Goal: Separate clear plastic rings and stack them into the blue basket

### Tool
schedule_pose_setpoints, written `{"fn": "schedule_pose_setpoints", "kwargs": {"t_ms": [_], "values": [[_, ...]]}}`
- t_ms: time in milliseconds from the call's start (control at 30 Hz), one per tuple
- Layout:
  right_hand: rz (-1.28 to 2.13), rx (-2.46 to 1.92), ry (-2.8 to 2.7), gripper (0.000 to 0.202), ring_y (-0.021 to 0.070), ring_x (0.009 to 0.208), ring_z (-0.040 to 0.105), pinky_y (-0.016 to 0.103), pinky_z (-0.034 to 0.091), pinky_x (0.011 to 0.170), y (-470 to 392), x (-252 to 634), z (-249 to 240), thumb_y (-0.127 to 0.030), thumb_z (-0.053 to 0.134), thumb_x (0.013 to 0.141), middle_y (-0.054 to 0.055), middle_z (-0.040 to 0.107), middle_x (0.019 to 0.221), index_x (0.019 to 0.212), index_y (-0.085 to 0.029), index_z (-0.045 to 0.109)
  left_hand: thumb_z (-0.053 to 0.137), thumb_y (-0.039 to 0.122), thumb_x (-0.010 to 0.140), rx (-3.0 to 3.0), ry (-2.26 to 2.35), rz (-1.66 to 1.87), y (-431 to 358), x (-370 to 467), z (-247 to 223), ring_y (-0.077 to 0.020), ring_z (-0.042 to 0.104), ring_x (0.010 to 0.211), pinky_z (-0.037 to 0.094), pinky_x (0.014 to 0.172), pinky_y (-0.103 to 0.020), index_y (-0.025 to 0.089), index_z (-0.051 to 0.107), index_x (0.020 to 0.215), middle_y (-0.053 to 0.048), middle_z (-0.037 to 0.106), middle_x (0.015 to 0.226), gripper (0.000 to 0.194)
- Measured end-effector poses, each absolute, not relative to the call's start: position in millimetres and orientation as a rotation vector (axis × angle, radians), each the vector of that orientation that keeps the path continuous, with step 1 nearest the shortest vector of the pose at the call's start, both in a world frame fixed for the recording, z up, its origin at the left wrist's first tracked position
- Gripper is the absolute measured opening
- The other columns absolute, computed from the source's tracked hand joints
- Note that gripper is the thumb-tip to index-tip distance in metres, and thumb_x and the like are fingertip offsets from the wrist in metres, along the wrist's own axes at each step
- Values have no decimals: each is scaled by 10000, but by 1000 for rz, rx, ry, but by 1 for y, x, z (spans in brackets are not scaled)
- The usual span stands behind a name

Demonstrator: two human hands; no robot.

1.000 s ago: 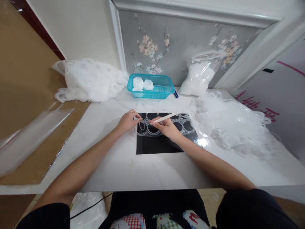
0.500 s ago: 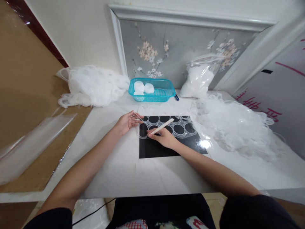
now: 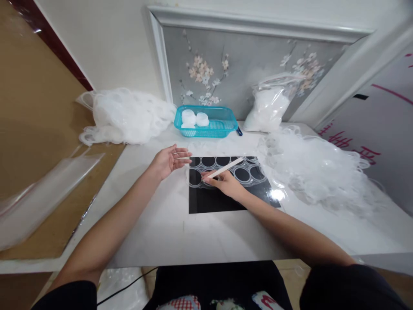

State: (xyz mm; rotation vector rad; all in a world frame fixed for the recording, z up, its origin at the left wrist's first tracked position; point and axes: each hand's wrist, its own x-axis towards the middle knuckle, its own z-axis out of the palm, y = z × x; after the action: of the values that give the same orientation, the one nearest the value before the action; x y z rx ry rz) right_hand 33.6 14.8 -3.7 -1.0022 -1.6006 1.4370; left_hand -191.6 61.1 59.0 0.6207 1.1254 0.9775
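My right hand [image 3: 224, 183] is closed around a flat, pale stick [image 3: 227, 167] that slants up to the right. It is over a clear sheet with white ring outlines [image 3: 242, 175], which lies on a black mat [image 3: 219, 202]. My left hand [image 3: 169, 161] is raised just left of the mat, its fingers stretched out and apart. A thin pale line crosses those fingers; whether it is a ring's edge I cannot tell. The stick's lower end is partly hidden by my right fingers.
Behind the mat stands a blue basket [image 3: 222, 131] with several white round pieces [image 3: 202, 119]. Piles of clear rings lie at the left [image 3: 125, 116] and right [image 3: 319, 168]. A filled plastic bag [image 3: 269, 107] leans against the framed panel. Cardboard [image 3: 80, 189] covers the table's left side.
My left hand has lifted slightly up and left, away from the sheet, and its fingers have straightened. My right hand, with the stick, has shifted a little right.
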Motion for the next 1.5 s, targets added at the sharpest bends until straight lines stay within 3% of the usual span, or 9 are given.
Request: {"fn": "schedule_pose_setpoints", "kwargs": {"t_ms": [233,400,600,700,800,933,1000,1100,1500], "values": [[1705,-722,-1096,146,210,1159,599,393,447,1015,-7,50,43,-397,777,739,15,731,1025,809,-277,730,462,420,949,1090,987,733,14,-166,109,-200,710,554,507,403,-216,107,683,1034,-177,739,1028,392],[2099,-633,-935,227,206,1062,659,425,465,1029,-20,50,52,-488,683,807,4,725,1006,846,-265,661,556,484,883,1239,840,581,-6,-155,116,-194,687,513,451,367,-203,127,672,815,-129,750,855,382],[1818,-774,-1104,283,238,1096,645,442,508,978,-25,48,44,-477,441,931,74,686,1146,919,-252,612,486,429,910,1200,799,426,-3,-157,108,-178,630,422,352,333,-200,152,605,670,-132,710,638,386],[1607,-842,-1057,327,231,1048,656,431,530,922,-19,55,41,-496,373,950,57,695,985,981,-285,620,510,406,904,1124,843,395,1,-156,102,-176,611,395,333,323,-198,147,644,956,-115,715,632,297],[1382,-870,-1003,358,213,958,657,368,552,786,-9,70,42,-541,377,937,59,680,927,1016,-295,624,555,369,887,1065,976,498,2,-153,87,-198,659,481,377,339,-215,160,404,1391,-149,757,868,566],[1324,-1043,-1121,375,155,628,610,237,361,401,7,83,34,-562,616,798,61,685,831,954,-225,669,552,339,887,1448,1217,586,-7,-150,52,-266,715,885,570,584,-306,173,549,1290,-151,728,1084,435],[1346,-1141,-1254,396,124,491,539,224,275,356,13,81,22,-543,701,730,33,662,670,896,-183,693,531,304,891,1881,1234,571,-14,-149,33,-295,666,1067,569,844,-410,177,668,1117,-135,714,1135,293],[1287,-1190,-1466,387,131,484,570,239,407,443,19,70,0,-517,720,723,15,644,570,838,-148,715,481,243,913,2380,1115,545,-23,-148,9,-305,598,1197,435,1058,-498,145,687,1093,-152,678,1216,291],[1168,-1248,-1698,329,170,541,647,290,515,552,16,63,-21,-474,659,804,72,740,711,798,-157,747,405,121,930,2632,1021,525,-28,-151,-22,-292,541,1271,419,1093,-488,125,638,1188,-162,618,1307,347]]}}
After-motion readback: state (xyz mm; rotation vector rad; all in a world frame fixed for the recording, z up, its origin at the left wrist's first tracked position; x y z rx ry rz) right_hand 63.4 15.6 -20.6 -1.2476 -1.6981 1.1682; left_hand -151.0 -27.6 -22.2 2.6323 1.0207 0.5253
